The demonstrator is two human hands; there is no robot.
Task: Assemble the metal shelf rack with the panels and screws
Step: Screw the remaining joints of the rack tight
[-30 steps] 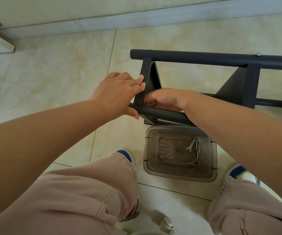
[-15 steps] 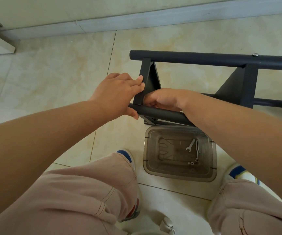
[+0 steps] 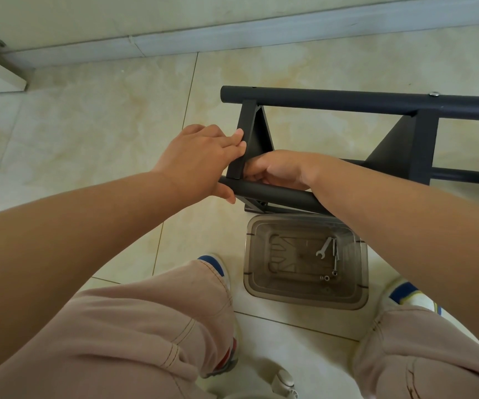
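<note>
The rack frame [image 3: 347, 102] lies on the tiled floor [image 3: 103, 133], tubes running left to right ahead of both hands. The left hand [image 3: 201, 162] grips the near tube's [image 3: 273, 194] left end beside the end panel [image 3: 250, 139]. The right hand [image 3: 278, 169] curls behind that panel; its hold cannot be determined. A clear bin [image 3: 304, 295] holding a wrench [image 3: 324, 247] sits below.

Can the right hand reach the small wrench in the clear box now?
Probably yes: the wrench lies uncovered in the lidless clear box, just below the right hand. That hand must first leave the rack.
</note>
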